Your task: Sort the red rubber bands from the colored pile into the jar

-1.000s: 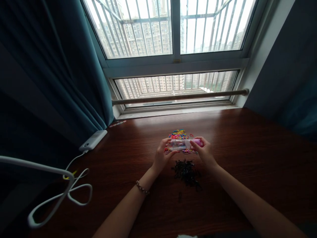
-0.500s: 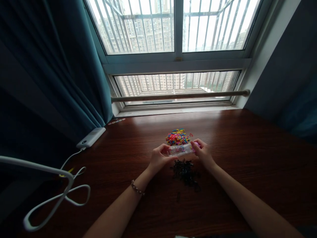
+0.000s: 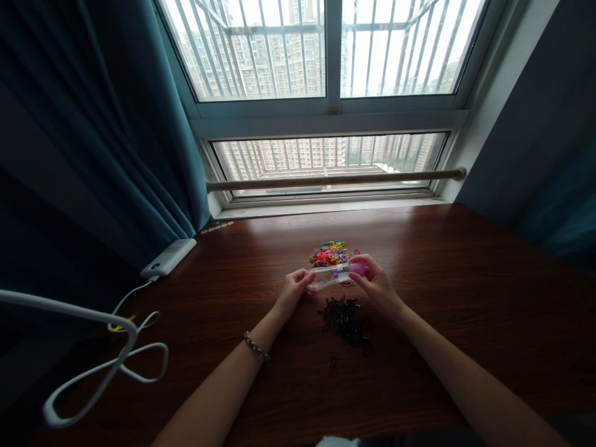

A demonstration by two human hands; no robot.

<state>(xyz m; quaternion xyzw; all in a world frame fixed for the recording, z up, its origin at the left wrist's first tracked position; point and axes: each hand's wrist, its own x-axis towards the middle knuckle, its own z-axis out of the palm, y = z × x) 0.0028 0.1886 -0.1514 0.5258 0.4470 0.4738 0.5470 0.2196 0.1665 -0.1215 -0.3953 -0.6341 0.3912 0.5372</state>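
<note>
A clear plastic bottle [image 3: 328, 276] with a pink cap [image 3: 357, 268] lies sideways between my hands, just above the table. My left hand [image 3: 292, 294] is closed on its clear end, thumb on top. My right hand [image 3: 378, 284] grips the capped end, its fingers behind the cap and the thumb in front. Behind the bottle is a pile of small multicoloured rubber bands [image 3: 331, 252], partly hidden by it. On the near side lies a heap of small black rubber bands [image 3: 345, 318], with one loose black band [image 3: 332, 366] closer to me.
A brown wooden table [image 3: 447, 310] reaches back to a barred window. At the left stand a white power bank [image 3: 168, 258] with a cable and a bent white tube [image 3: 93, 313]. A blue curtain [image 3: 139, 124] hangs beside them.
My right fingers have shifted on the capped end, so more of the pink cap shows. My left hand has changed its hold, thumb now over the clear end.
</note>
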